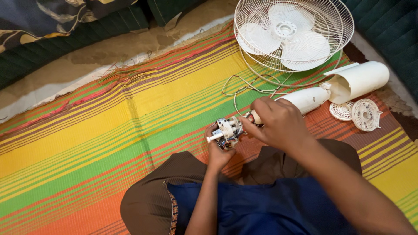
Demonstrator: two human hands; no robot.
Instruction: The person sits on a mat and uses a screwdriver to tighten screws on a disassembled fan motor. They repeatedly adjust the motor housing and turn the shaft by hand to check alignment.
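Spread across the floor from 9 o'clock to 3 o'clock: a woven striped mat in yellow, green, orange and red, frayed along its far edge. At 10 o'clock beyond it, a dark patterned cushion. Near the centre, cupped from below in the left hand, grip closed around its underside: a small white-and-metal fan motor with a short white shaft pointing toward 9 o'clock. Just right of it, at the motor's 3 o'clock side, the right hand, fingers pinched shut on a small red-tipped part; cannot tell exactly what. At 1 o'clock from the hands, lying on the mat: a white wire fan guard with pale plastic blades. At 2 o'clock, a white plastic cylindrical housing and, beside it, two small round white slotted caps.
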